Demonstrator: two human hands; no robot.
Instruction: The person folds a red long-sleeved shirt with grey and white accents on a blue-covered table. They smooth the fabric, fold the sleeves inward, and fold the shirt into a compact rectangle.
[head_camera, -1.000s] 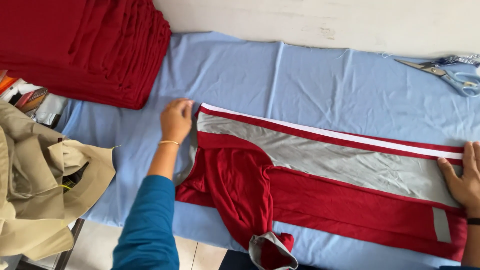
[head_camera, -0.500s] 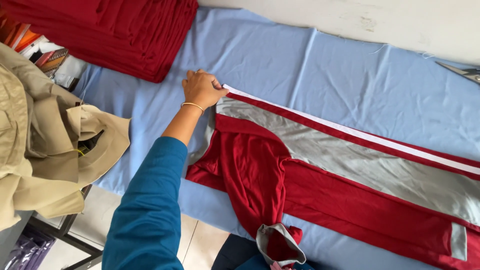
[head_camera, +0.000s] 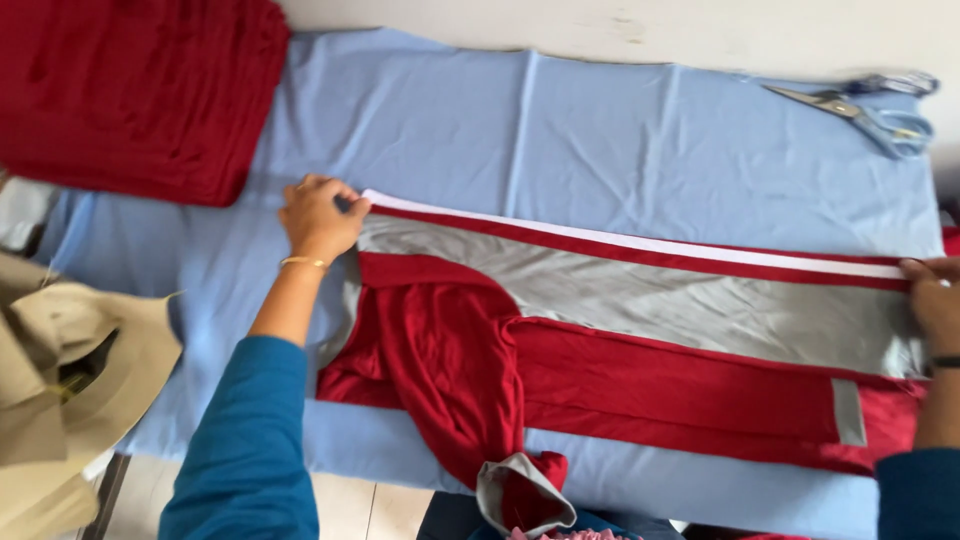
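I am observing the fingers of the left hand curling narrowly and pinching the near-left corner of the garment, right where the white stripe begins. At the far end the right hand is pressing on the other end of the same edge; its fingers are partly cut off by the frame, so I cannot tell whether they are gripping the cloth or only resting flat on it.

Compared with a second ago, the left hand is sitting further out along that top edge, and the white stripe is now running straighter between the two hands. In my judgement the garment is being pulled taut and squared up, not yet folded over.

The garment itself, red with a grey panel and the white stripe, is lying stretched lengthwise across the blue cloth that covers the table. One red sleeve with a grey cuff is crossing the body and hanging off the near edge.

Further out, a stack of red fabric is lying at the far left, well apart from the hand. A pair of scissors is resting at the far right corner. Beige cloth is heaped off the table at the near left
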